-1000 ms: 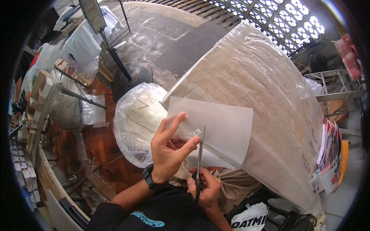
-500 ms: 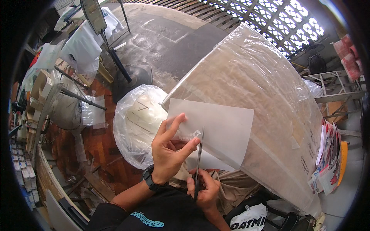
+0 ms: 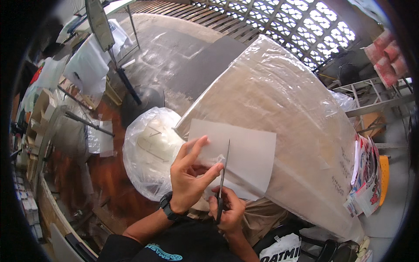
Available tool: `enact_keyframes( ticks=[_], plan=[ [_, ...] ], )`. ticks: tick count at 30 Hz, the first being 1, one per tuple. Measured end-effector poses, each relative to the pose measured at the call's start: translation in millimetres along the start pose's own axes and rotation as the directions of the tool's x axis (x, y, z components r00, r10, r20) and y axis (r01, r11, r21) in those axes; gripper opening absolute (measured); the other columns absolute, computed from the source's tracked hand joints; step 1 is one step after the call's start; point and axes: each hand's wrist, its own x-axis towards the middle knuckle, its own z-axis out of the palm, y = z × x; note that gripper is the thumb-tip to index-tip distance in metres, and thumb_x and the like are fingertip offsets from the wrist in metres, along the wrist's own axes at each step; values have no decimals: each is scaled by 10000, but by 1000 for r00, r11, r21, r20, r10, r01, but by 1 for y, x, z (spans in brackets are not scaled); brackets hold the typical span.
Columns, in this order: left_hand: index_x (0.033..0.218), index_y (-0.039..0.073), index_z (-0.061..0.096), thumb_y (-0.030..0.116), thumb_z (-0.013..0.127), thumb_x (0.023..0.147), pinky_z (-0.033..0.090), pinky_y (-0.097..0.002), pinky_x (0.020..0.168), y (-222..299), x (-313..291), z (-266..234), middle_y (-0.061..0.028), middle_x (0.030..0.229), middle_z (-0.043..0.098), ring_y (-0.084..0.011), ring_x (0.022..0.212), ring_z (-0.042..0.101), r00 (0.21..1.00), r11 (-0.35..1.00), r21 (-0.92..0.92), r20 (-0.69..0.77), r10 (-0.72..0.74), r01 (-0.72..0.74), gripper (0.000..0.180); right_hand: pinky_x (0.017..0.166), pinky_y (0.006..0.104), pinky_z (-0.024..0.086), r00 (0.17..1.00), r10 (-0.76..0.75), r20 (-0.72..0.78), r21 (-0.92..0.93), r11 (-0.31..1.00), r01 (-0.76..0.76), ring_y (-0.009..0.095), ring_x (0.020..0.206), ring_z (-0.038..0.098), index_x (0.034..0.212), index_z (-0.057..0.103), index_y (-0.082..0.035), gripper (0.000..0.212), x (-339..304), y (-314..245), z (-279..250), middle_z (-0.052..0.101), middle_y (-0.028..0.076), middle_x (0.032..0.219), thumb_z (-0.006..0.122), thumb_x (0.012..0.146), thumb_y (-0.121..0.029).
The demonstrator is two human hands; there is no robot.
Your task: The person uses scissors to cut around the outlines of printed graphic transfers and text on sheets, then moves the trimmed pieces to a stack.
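Note:
My left hand (image 3: pixel 187 181), with a dark watch on its wrist, is closed with thumb and fingers around a small piece of clear film with a white pattern (image 3: pixel 218 158). Its outline is hard to make out against the pale sheet (image 3: pixel 254 153) behind it. My right hand (image 3: pixel 230 212) grips a pair of scissors (image 3: pixel 224 172) by dark handles. The slim blades point upward, just right of my left thumb, and look nearly together. Part of the pale sheet lies over a plastic-wrapped board, below and right of my left hand.
The large plastic-wrapped board (image 3: pixel 288 100) slants across the right side. A clear plastic bag with white contents (image 3: pixel 152 148) stands left of my hands. A stand with a round base (image 3: pixel 142 102) is farther left. Magazines (image 3: pixel 366 174) and a metal ladder (image 3: pixel 371 102) are at the right.
The view has shifted slightly, so the surroundings sit a little differently. Both hands keep nearly the same pose, with the film and scissors still held. The scissors' blades remain close to my left thumb.

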Motion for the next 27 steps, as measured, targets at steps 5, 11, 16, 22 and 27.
enact_keyframes(
  ticks=[5,11,16,22,27],
  plan=[
    [1410,-52,508,-87,759,814,635,-259,806,10,-1,7,-152,1340,504,-186,960,703,998,1000,-14,57,19,-19,647,500,228,472,993,-108,-42,-4,994,108,67,548,594,1098,636,83,258,28,-8,-5,641,44,709,685,897,-71],
    [1465,-38,445,-85,717,851,616,-260,793,9,0,9,-151,1312,538,-177,943,706,996,997,16,66,68,-69,673,525,243,498,999,-4,-34,179,984,10,86,588,615,1143,637,90,329,42,-17,-18,658,62,738,683,931,-158],
    [1508,-18,395,-62,669,882,577,-291,756,-4,-9,0,-142,1200,655,-200,935,714,971,990,-3,193,139,-141,684,624,268,566,993,-34,-115,456,886,83,140,727,685,1167,616,81,327,44,-34,-13,702,100,896,702,886,-62],
    [1518,-7,385,157,722,887,484,-354,904,-33,-21,-28,-164,1249,637,-235,1094,633,939,950,12,158,306,-312,734,613,280,593,974,15,-226,498,861,102,154,715,684,1086,612,41,252,41,-32,-13,686,102,870,696,854,-10],
    [1475,28,441,274,839,813,463,-359,934,-123,-59,-30,-101,1246,608,-233,1083,584,992,973,218,76,-99,81,810,582,283,585,963,30,-268,446,890,96,142,682,655,1084,585,33,282,40,-34,-9,657,94,844,683,828,-34]
  ],
)
